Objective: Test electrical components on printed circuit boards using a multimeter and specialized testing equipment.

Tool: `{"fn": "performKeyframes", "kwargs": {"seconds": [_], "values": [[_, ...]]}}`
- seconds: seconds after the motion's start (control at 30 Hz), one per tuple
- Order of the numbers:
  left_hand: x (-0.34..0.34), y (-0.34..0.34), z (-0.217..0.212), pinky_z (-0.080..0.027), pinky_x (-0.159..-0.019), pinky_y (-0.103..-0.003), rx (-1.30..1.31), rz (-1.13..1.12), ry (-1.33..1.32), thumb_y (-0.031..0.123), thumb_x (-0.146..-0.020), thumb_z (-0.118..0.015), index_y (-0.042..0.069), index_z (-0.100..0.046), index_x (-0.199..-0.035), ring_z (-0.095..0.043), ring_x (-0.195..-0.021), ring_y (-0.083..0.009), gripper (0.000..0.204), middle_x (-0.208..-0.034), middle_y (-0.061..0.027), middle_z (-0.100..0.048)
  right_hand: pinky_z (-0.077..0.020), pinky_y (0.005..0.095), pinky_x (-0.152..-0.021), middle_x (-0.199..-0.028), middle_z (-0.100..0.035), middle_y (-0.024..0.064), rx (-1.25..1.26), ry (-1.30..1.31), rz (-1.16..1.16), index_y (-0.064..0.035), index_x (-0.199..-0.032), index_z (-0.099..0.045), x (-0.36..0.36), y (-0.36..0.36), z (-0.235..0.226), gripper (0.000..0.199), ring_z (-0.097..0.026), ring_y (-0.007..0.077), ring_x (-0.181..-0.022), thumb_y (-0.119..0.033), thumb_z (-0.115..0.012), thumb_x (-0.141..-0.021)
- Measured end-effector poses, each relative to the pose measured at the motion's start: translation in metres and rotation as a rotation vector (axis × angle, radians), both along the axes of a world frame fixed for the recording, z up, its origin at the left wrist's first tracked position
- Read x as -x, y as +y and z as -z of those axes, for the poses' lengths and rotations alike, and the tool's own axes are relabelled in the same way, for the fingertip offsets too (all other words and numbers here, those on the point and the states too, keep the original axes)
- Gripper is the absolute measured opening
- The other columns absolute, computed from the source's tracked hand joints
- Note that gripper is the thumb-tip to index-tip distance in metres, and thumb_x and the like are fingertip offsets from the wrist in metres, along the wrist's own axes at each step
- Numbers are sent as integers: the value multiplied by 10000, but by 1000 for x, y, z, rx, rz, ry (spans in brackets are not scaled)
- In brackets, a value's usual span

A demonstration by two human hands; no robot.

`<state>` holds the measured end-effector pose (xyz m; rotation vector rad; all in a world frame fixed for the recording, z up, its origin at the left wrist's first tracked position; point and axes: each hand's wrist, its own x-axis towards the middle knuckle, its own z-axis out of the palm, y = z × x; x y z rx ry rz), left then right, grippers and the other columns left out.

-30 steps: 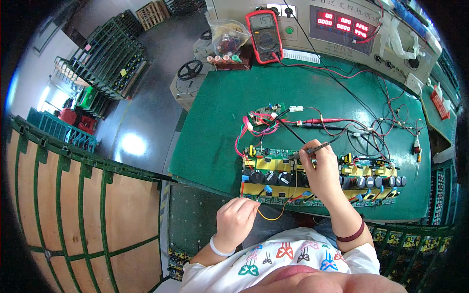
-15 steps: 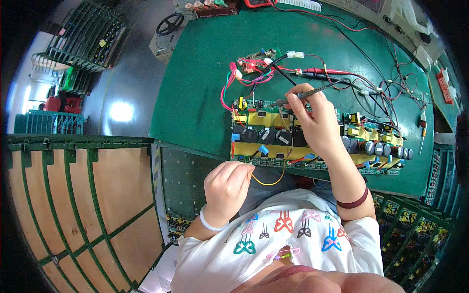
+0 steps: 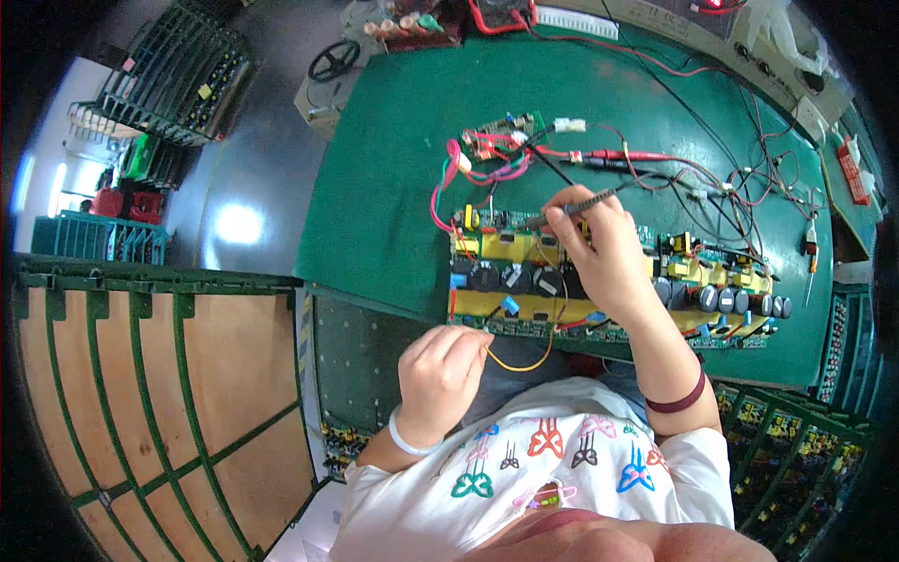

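A long circuit board (image 3: pixel 489 305) with yellow transformers, black round capacitors and blue parts lies near the table's front edge. Over its middle, my right hand (image 3: pixel 607 258) grips a grey pen-like test probe (image 3: pixel 582 203). The probe's tip points left at the board's far edge; whether it touches is too small to tell. My left hand (image 3: pixel 440 373) is at the board's near left edge, thumb and fingertips pinched on the end of a thin yellow wire (image 3: pixel 523 368). That wire loops up across the board toward the probe.
Behind the board lie a small circuit board (image 3: pixel 489 142) with pink and green wires, and red and black test leads (image 3: pixel 637 156). A red-framed meter (image 3: pixel 501 14) stands at the far edge. On the right are tangled cables and a screwdriver (image 3: pixel 810 253). Wooden-panelled racks (image 3: pixel 234 375) flank the left.
The whole view has shifted slightly, so the table and board sit a little lower. Both hands keep their hold, and the probe tip stays near the same part of the board.
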<state>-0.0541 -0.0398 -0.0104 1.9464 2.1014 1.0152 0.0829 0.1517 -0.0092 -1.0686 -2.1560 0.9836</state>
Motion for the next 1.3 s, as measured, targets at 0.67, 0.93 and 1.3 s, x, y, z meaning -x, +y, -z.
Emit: {"fn": "performKeyframes", "kwargs": {"seconds": [0.67,0.93,1.3], "values": [[-5,2,-3,-539,-636,-374,-26,-45,32,-2,-719,-762,38,-693,-786,-676,-712,-271,104,-767,-90,-685,-404,431,-837,-807,-668,63,-68,-64,-5,-91,-969,-668,-2,-2,-5,139,-580,285,-926,-220,-623,-944],[-8,-1,-3,-538,-639,-375,-8,-55,36,7,-724,-758,36,-694,-772,-675,-711,-277,85,-758,-98,-680,-408,444,-837,-830,-675,68,-76,-73,-1,-91,-951,-671,-3,-6,-4,139,-588,285,-939,-222,-627,-939],[-16,4,-5,-533,-678,-387,-69,-55,89,23,-766,-749,42,-685,-827,-669,-758,-298,91,-800,-111,-680,-499,366,-725,-818,-670,118,30,475,122,-36,-1004,-627,-25,-1,-15,161,-656,244,-821,-193,-594,-985]]}}
